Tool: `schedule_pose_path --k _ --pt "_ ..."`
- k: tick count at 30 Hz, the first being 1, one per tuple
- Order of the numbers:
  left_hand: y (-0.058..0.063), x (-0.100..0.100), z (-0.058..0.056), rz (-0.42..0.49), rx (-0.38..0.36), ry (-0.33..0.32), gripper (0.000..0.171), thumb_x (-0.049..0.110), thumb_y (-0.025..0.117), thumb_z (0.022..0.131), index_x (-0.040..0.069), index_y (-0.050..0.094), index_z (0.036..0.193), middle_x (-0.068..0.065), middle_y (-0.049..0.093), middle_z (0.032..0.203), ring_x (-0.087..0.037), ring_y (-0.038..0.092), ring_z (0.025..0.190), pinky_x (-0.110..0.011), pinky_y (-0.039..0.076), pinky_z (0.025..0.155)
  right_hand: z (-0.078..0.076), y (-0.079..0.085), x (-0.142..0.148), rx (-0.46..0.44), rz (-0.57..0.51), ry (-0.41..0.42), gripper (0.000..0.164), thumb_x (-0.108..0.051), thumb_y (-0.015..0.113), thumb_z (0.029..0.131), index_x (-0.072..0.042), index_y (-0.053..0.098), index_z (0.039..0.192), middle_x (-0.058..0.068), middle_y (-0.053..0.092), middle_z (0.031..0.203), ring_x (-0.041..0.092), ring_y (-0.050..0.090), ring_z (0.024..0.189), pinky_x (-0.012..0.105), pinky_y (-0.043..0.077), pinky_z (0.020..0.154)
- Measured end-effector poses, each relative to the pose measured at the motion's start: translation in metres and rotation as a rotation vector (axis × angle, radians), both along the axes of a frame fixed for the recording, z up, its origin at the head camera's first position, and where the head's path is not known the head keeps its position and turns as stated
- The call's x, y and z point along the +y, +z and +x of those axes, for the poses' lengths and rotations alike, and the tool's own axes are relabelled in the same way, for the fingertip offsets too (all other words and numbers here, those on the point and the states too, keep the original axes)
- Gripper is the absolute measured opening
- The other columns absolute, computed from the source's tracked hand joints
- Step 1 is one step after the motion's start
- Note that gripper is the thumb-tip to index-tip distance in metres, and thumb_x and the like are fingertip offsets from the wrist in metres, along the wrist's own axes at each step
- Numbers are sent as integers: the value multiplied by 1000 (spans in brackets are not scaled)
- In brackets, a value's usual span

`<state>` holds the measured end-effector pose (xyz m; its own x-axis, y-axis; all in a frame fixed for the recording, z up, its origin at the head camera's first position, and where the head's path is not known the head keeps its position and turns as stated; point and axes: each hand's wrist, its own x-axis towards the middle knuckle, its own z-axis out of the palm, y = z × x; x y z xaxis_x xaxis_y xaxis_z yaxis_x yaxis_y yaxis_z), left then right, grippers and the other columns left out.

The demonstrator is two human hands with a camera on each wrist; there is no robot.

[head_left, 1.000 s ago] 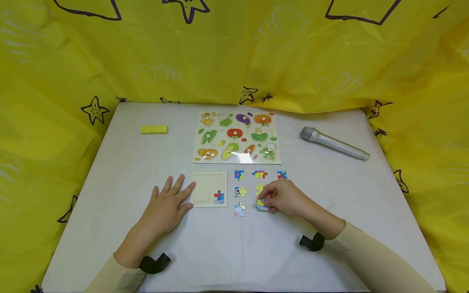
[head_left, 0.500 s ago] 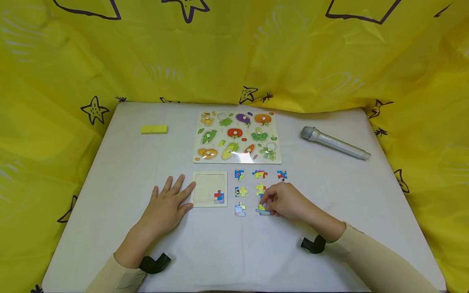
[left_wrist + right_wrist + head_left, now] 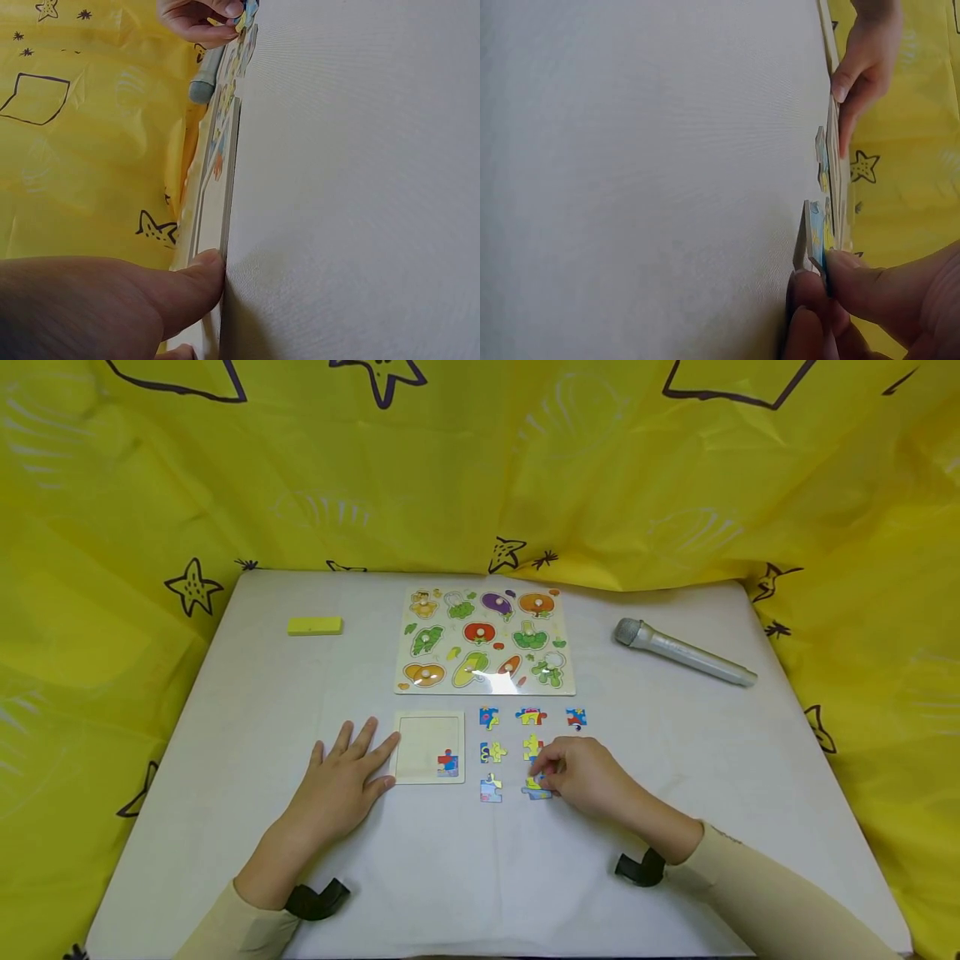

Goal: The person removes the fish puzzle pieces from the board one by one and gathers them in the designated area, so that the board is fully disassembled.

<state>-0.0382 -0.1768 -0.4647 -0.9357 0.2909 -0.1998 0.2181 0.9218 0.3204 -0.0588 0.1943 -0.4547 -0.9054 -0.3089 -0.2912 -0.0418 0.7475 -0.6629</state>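
Note:
My right hand [image 3: 588, 774] pinches a light-blue and yellow jigsaw piece [image 3: 817, 232] between thumb and fingers. In the right wrist view the piece is tipped up off the cloth, and its near end is hidden by my fingers. My left hand [image 3: 341, 793] lies spread on the table, its thumb and forefinger touching the left edge of a square wooden puzzle tray [image 3: 420, 713]. One red and blue piece [image 3: 447, 764] sits in the tray's lower right corner. Several loose jigsaw pieces stand in rows to the right, among them a pale pink one [image 3: 491, 789] and a yellow one [image 3: 533, 747].
Behind the tray lies a vegetable peg puzzle board [image 3: 480, 652]. A silver microphone [image 3: 686, 653] is at the back right, and a yellow block [image 3: 315, 626] at the back left. Yellow printed cloth [image 3: 480, 477] hangs round the white table [image 3: 450, 877].
My right hand has shifted slightly downward while keeping the piece near the same spot, uncovering more of the pieces above it. The left hand has stayed still.

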Motion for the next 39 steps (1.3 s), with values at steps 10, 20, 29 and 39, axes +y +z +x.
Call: schedule_pose_path --k 10,20,29,39 --pt "-1 -1 0 6 1 2 65 38 67 106 28 43 166 -16 29 177 -54 19 163 -86 18 121 0 -2 1 28 8 26 19 1 80 90 -18 81 91 -5 67 82 9 62 72 24 49 66" --pt "-2 0 0 2 -2 3 66 39 67 106 28 43 166 -16 28 177 -55 18 163 -86 18 121 3 -1 -5 132 139 65 15 -5 85 89 -19 80 92 -10 63 80 10 56 76 27 47 71" --pt "-3 -1 0 10 -5 8 66 39 67 106 28 43 166 -16 28 178 -54 17 164 -86 16 121 4 2 -12 218 234 104 14 -10 88 89 -17 80 98 -10 57 77 9 52 68 26 44 63" --pt "-3 -1 1 7 6 3 65 39 67 106 28 44 166 -15 28 177 -54 18 164 -86 17 121 -8 3 -22 273 116 100 21 -12 89 88 -18 82 107 -8 70 97 11 62 89 31 54 80"
